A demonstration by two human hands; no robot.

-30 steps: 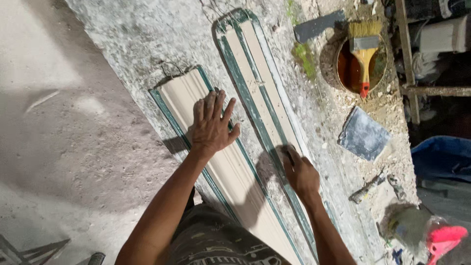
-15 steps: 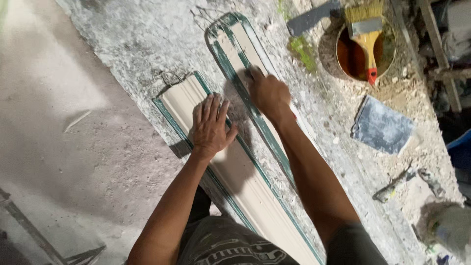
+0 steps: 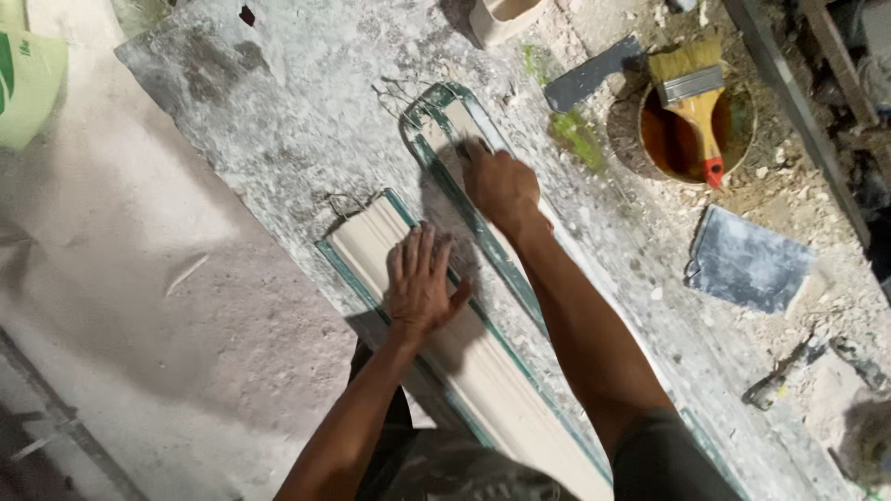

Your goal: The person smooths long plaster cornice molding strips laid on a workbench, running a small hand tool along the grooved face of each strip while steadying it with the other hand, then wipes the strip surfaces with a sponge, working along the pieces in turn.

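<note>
- Head view looked down on a plaster-spattered grey counter [image 3: 278, 121] carrying two long cream moulding strips in green-edged moulds, lying side by side at a slant.
- Left hand [image 3: 419, 283] lay flat, fingers spread, grip open, pressing on the nearer moulding strip [image 3: 371, 243] close to its upper end.
- Right hand [image 3: 501, 186] reached further up to the farther moulding strip [image 3: 457, 116], fingers curled down against its surface near the rounded top end; whether that grip pinched anything could not be told.
- The two strips sat just beside each other, their green rims close along the middle.
- A paintbrush [image 3: 694, 102] with a yellow handle and red tip rested across a round bucket [image 3: 742, 139] of brown liquid, well to the right of the hands.
- A grey trowel blade [image 3: 750, 262] lay on rubble below the bucket.
</note>
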